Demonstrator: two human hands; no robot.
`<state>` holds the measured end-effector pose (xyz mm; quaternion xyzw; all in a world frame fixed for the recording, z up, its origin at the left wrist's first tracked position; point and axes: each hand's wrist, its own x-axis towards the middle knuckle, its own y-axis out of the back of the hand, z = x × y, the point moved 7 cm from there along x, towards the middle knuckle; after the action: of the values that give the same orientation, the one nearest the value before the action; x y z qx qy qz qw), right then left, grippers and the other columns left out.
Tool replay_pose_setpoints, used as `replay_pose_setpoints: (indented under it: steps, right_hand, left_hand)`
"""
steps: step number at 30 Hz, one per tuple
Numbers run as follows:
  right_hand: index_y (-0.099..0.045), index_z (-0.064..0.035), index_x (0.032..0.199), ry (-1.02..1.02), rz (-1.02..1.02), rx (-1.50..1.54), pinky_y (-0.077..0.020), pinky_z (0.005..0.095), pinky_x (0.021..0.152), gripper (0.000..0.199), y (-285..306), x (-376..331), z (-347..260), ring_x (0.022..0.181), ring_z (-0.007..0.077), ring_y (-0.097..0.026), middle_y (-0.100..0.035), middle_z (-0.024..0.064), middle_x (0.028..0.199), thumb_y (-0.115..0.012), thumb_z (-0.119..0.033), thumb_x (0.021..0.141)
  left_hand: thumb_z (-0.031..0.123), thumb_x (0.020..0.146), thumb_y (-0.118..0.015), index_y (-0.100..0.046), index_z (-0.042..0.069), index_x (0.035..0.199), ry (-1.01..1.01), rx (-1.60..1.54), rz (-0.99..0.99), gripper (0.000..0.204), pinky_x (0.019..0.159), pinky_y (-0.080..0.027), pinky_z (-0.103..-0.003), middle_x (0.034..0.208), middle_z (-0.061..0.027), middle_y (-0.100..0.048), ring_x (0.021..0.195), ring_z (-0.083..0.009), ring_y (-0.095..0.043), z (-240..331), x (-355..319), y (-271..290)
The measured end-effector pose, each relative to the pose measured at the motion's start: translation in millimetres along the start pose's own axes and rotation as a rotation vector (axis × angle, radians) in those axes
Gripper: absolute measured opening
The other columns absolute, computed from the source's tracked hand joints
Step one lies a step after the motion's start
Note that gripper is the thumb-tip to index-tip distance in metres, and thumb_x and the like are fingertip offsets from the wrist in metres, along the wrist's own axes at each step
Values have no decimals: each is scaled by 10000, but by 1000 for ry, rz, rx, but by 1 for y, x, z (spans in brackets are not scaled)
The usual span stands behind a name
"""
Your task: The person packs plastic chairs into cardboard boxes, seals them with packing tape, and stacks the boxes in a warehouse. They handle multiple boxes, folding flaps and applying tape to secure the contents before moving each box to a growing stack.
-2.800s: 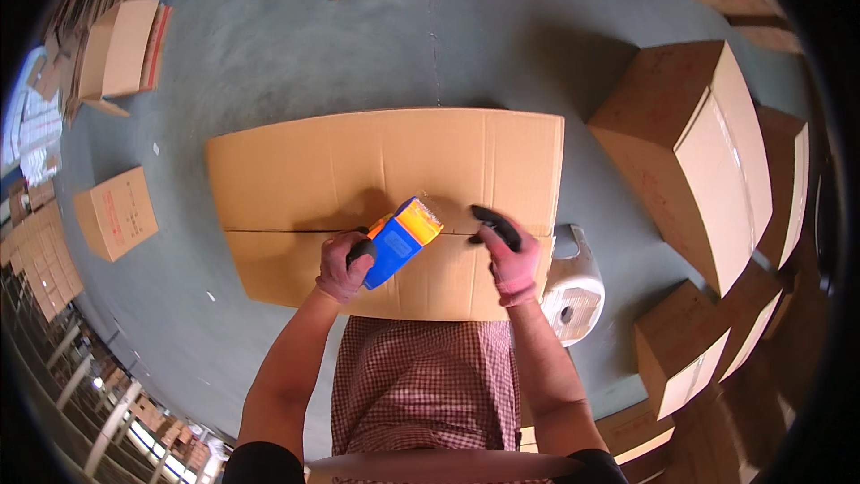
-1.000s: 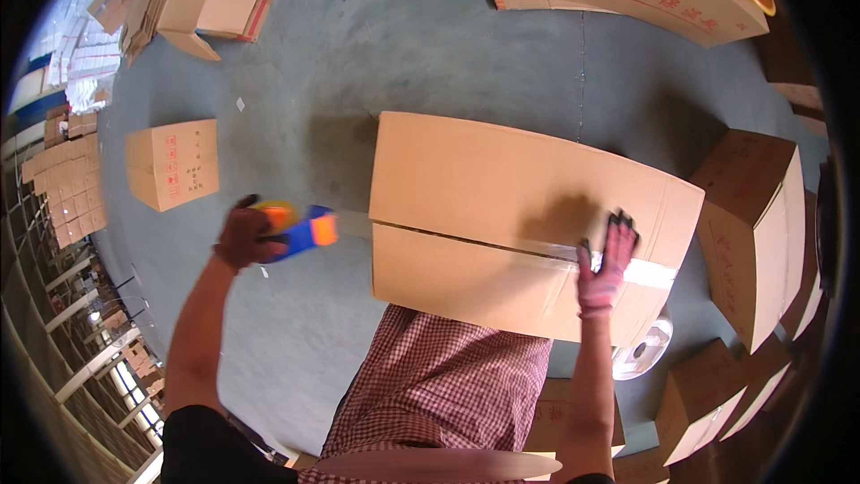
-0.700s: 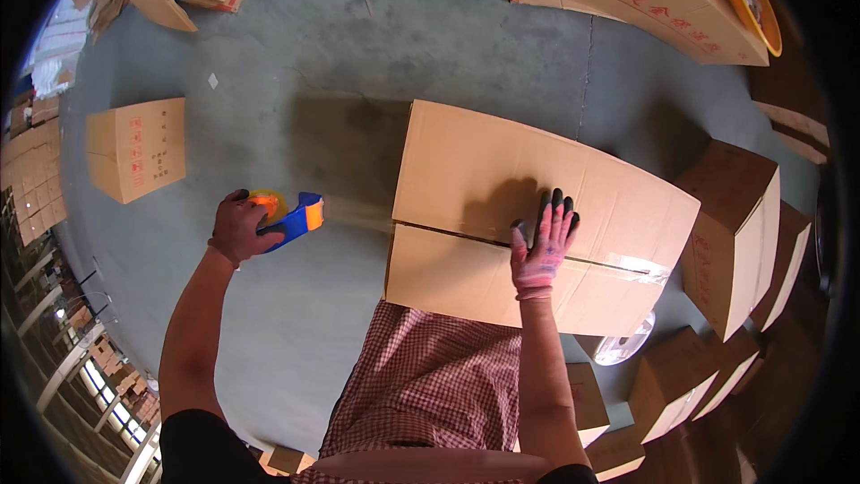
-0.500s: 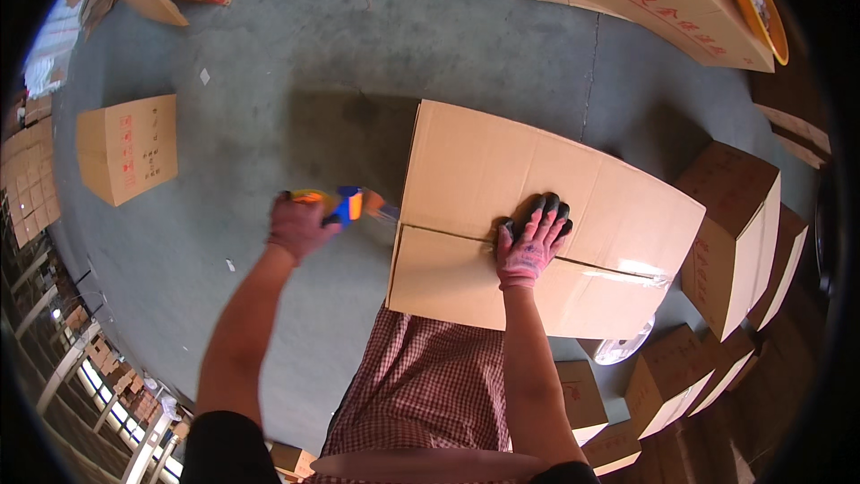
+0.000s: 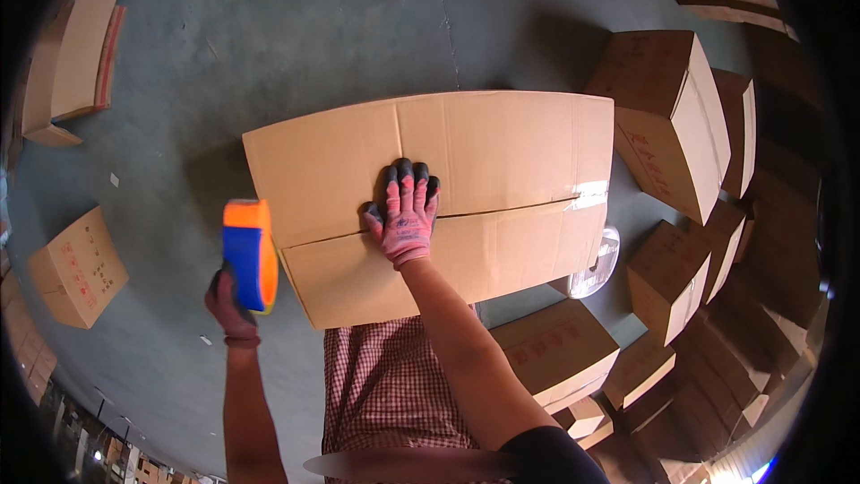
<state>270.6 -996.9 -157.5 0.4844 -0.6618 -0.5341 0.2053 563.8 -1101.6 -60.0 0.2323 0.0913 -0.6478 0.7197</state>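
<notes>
A large cardboard box (image 5: 502, 148) stands in front of me, its two top flaps meeting along a narrow seam. Clear tape (image 5: 589, 194) shines over the seam's right end. Flat on the flaps near the seam lies my right hand (image 5: 408, 215), gloved in pink and black, fingers stretched out. My left hand (image 5: 230, 309), also gloved, grips a blue and orange tape dispenser (image 5: 248, 255) just beside the box's left edge. The dispenser is slightly blurred, and I cannot tell whether it touches the box.
A smaller carton (image 5: 79, 267) sits on the grey floor (image 5: 269, 36) at the left, an opened box (image 5: 82, 58) behind it. Several cartons (image 5: 667, 116) crowd the right side. A roll of clear tape (image 5: 596, 264) is by the box's right near corner.
The view has turned, so the box appears further left and more level. My left hand has brought the dispenser nearer the box's left edge and tipped it upright. My right hand stays on the flaps.
</notes>
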Motion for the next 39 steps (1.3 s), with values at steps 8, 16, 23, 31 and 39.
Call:
replay_pose_setpoints:
  steps: [8,16,23,31,39]
  right_hand:
    - [-336,-47,1318,112,313,130,-138,564,1043,669,118,4,52,1296,391,-227,-312,168,1383,-592,-323,766]
    - [-337,35,1284,-82,162,-88,-123,591,1034,691,83,7,115,1249,467,-231,-319,261,1332,-539,-395,782]
    - [-368,-38,1295,-25,9,87,-159,519,1050,648,110,6,123,1262,418,-250,-341,211,1344,-562,-378,779]
    - [-629,-89,981,-232,-87,300,-472,404,764,308,187,-86,192,870,333,-589,-639,146,919,-537,-291,767]
    - [-661,-120,968,-550,-327,492,-485,353,715,344,158,-202,174,796,240,-627,-662,100,847,-619,-353,719]
  left_hand:
    - [209,781,-595,-560,26,788,39,25,-95,186,631,-372,-239,756,24,-516,705,-81,-447,-23,-17,-48]
    - [193,743,-596,-540,4,693,-51,169,21,204,581,-372,-255,659,15,-486,620,-102,-432,-12,-15,-49]
    - [213,757,-644,-609,-23,832,167,-126,206,250,673,-411,-272,799,-12,-574,709,-125,-499,-19,-29,-40]
    - [281,702,-697,-649,-37,727,294,212,244,322,647,-467,-357,732,-82,-645,673,-188,-581,-38,-142,101]
    - [447,762,-590,-673,130,807,60,960,107,331,646,-482,-394,753,-146,-648,697,-312,-623,-68,-150,254]
